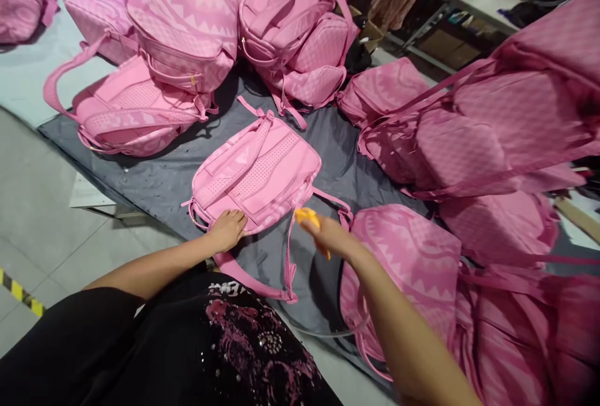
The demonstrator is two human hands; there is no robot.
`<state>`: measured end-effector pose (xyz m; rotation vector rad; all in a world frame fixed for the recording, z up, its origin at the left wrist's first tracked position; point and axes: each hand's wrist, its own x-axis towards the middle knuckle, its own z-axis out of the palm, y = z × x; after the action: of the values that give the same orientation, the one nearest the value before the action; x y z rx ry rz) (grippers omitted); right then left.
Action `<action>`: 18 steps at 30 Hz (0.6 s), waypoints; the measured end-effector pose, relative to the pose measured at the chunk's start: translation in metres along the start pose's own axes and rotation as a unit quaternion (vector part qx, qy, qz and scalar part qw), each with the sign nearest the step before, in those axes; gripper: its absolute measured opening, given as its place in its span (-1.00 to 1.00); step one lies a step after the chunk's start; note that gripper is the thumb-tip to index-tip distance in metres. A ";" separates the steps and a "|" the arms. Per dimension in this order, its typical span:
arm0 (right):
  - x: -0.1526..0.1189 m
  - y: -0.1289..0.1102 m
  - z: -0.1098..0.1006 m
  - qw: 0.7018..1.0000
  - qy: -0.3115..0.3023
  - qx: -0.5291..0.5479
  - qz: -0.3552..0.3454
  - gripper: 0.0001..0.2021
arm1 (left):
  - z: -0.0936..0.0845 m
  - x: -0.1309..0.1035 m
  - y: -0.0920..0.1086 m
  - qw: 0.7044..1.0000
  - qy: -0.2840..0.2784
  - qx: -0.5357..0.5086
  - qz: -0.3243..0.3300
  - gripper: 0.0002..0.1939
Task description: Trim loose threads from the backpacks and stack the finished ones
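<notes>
A pink backpack lies on the dark grey table cover with its back panel and shoulder strap facing up. On its near edge rests my left hand, fingers stretched over the fabric and not wrapped round it. To the right of the bag, my right hand is closed round a small yellow-orange object, whose kind I cannot make out. Beneath and between my hands, a loose pink strap hangs from the bag toward my body. Another pink patterned backpack lies right beside my right forearm.
Several pink backpacks are stacked at the far side, and more backpacks pile up on the right. A clear hose-like loop runs by the table's near edge. Shelving stands behind; yellow-black tape marks the floor.
</notes>
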<state>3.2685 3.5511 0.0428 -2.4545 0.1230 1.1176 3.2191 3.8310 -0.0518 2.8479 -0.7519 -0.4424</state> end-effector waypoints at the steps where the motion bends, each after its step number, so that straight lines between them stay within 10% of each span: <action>1: -0.006 0.002 0.007 0.998 -0.059 0.020 -0.018 -0.56 | -0.001 0.003 -0.001 1.000 0.003 -0.003 -0.002 -0.62; 5: -0.022 0.013 0.025 0.998 0.042 -0.041 0.034 -0.53 | -0.003 0.013 -0.008 1.000 0.001 -0.012 0.012 -0.72; 12: -0.046 0.026 0.047 0.997 0.038 0.064 0.001 -0.55 | -0.024 0.030 -0.031 0.999 0.039 -0.006 0.008 -0.73; 18: -0.054 0.085 0.071 0.949 0.141 0.273 0.072 -0.53 | -0.017 0.025 0.041 0.987 -0.069 -0.134 0.058 -0.68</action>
<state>3.1604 3.4992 0.0116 -2.0995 0.6208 0.6568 3.2266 3.7850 -0.0325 2.5295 -0.8084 -0.6742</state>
